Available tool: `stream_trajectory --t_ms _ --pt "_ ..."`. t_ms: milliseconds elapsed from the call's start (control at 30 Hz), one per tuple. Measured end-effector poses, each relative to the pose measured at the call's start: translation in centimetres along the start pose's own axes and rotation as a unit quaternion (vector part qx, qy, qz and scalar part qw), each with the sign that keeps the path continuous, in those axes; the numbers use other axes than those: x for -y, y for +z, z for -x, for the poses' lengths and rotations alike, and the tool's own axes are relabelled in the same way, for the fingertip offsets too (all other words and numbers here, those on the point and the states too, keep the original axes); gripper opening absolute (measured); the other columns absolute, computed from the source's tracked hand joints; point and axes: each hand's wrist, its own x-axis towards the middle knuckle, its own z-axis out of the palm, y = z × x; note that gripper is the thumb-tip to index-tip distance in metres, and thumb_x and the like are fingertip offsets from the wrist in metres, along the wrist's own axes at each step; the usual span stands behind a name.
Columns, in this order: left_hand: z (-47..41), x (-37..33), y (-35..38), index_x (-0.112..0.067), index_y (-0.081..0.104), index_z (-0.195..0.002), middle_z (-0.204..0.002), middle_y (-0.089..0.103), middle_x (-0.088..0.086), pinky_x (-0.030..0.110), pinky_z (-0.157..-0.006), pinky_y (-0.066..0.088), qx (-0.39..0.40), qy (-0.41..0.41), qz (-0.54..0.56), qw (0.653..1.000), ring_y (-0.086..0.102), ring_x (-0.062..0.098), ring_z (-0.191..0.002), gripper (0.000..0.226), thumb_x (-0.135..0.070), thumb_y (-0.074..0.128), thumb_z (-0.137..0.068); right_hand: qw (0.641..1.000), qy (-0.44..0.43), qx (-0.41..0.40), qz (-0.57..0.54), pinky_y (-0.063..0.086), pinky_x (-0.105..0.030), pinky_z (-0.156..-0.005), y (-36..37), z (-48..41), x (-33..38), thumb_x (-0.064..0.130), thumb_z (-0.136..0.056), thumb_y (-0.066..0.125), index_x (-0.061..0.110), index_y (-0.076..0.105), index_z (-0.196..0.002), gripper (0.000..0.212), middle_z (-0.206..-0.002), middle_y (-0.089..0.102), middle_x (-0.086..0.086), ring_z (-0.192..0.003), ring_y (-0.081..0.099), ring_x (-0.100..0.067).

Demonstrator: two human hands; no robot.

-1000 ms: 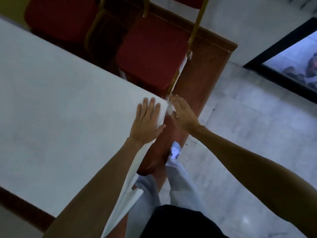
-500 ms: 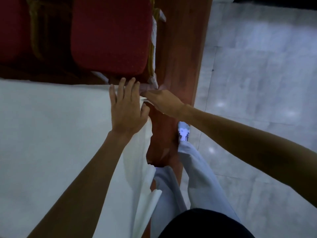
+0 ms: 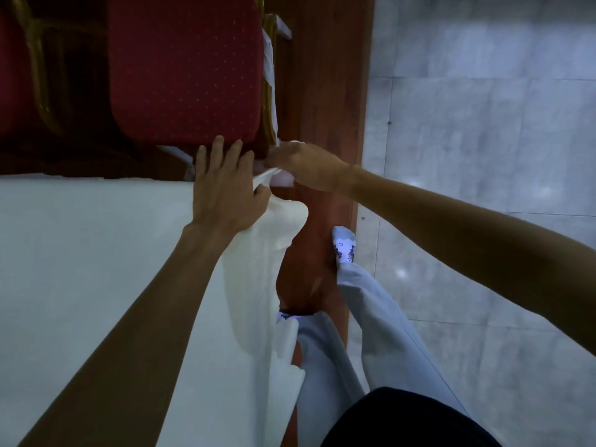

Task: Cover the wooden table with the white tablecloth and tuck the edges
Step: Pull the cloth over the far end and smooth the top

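The left hand (image 3: 225, 191) is pressing straight fingers on the white tablecloth (image 3: 80, 253) while the right hand (image 3: 306, 166) is pinching its far right corner.

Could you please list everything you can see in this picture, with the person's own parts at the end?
white tablecloth: one, white, spread over the table, corner bunched and hanging
wooden table: one, reddish brown, bare side right of the cloth
chairs: two, red seats, gold frames, beyond the table; left one cut off
floor: one, grey-white tiles, right
left hand: one, flat on the cloth's corner
right hand: one, pinches cloth at the corner
legs: two, pale trousers, beside the table
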Motion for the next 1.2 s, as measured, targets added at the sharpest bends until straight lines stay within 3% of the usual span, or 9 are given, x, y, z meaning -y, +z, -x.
stream_trajectory --t_ms 133,300,400,567,667,800,867,1033,1200 --pt "0.8 -0.1 0.3 -0.009 0.069 -0.121 -0.132 0.065 0.013 0.055 -0.116 0.029 -0.036 0.025 0.003 0.999 0.05 0.038 -0.133 0.05 -0.037 0.045 -0.087 0.991 0.116 0.062 0.0 0.053 -0.04 -0.098 -1.4 2.8 -2.2 -0.004 -0.096 0.059 0.005 0.066 -0.131 0.037 -0.128 0.069 -0.017 -0.116 0.066 -0.032" --pt "0.9 0.0 0.5 -0.018 0.075 -0.114 -0.118 0.074 0.002 0.048 -0.108 0.036 -0.103 0.066 0.063 0.99 0.062 0.027 -0.119 0.036 -0.028 0.054 -0.087 0.985 0.169 0.046 -0.014 0.059 -0.046 -0.088 -1.4 5.6 -0.7 0.034 -0.1 0.04 0.006 0.063 -0.132 0.048 -0.123 0.068 -0.018 -0.107 0.067 -0.033" --pt "1.0 -0.1 0.3 -0.02 0.078 -0.111 -0.117 0.074 -0.001 0.047 -0.107 0.037 -0.09 0.073 0.074 0.99 0.063 0.024 -0.118 0.034 -0.026 0.053 -0.088 0.983 0.185 -0.005 -0.004 0.06 -0.046 -0.077 0.9 7.7 0.4 0.012 -0.102 0.052 0.007 0.064 -0.129 0.03 -0.115 0.07 -0.016 -0.097 0.069 -0.033" --pt "0.8 0.5 -0.1 -0.025 0.078 -0.111 -0.117 0.074 -0.008 0.044 -0.104 0.036 -0.042 0.095 0.087 0.991 0.062 0.019 -0.118 0.033 -0.029 0.054 -0.089 0.958 0.264 -0.072 -0.089 0.055 -0.046 -0.081 4.0 7.6 4.4 0.016 -0.096 0.06 0.006 0.064 -0.128 0.035 -0.111 0.071 -0.017 -0.097 0.067 -0.037" --pt "0.5 1.0 -0.1 -0.021 0.077 -0.112 -0.113 0.076 -0.004 0.042 -0.098 0.041 -0.035 0.12 0.095 0.988 0.065 0.02 -0.113 0.033 -0.029 0.055 -0.09 0.951 0.248 -0.128 -0.137 0.048 -0.041 -0.093 4.0 5.5 6.8 0.027 -0.089 0.074 0.007 0.059 -0.134 0.052 -0.122 0.068 -0.014 -0.108 0.063 -0.031" --pt "0.4 0.9 0.0 -0.018 0.077 -0.111 -0.102 0.078 0.0 0.046 -0.086 0.051 -0.039 0.123 0.118 0.985 0.069 0.021 -0.097 0.036 -0.037 0.05 -0.098 0.931 0.228 -0.24 -0.155 0.049 -0.031 -0.069 3.3 2.8 8.0 0.013 -0.082 0.081 0.003 0.07 -0.101 0.024 -0.099 0.068 -0.014 -0.085 0.065 -0.027" --pt "0.5 0.7 0.1 -0.018 0.077 -0.109 -0.096 0.077 0.0 0.046 -0.082 0.051 -0.06 0.111 0.118 0.985 0.069 0.02 -0.091 0.034 -0.037 0.051 -0.1 0.939 0.207 -0.238 -0.139 0.056 -0.038 -0.065 2.5 2.2 7.1 0.008 -0.082 0.079 0.003 0.073 -0.095 0.014 -0.092 0.07 -0.012 -0.079 0.067 -0.026" --pt "1.0 0.2 0.4 -0.02 0.077 -0.109 -0.1 0.078 0.0 0.041 -0.089 0.044 -0.11 0.088 0.09 0.986 0.069 0.021 -0.097 0.032 -0.039 0.052 -0.101 0.969 0.142 -0.185 -0.08 0.058 -0.035 -0.065 1.2 3.1 4.6 -0.002 -0.082 0.073 0.008 0.079 -0.101 0.023 -0.089 0.077 -0.012 -0.077 0.074 -0.03" --pt "2.1 -0.7 0.4 -0.022 0.076 -0.112 -0.128 0.068 0.005 0.05 -0.105 0.035 -0.095 0.022 0.04 0.994 0.054 0.027 -0.125 0.044 -0.053 0.047 -0.099 0.973 0.158 -0.153 -0.064 0.06 -0.043 -0.077 4.1 6.1 6.5 -0.019 -0.078 0.062 -0.003 0.063 -0.131 0.056 -0.121 0.07 -0.025 -0.097 0.073 -0.041"
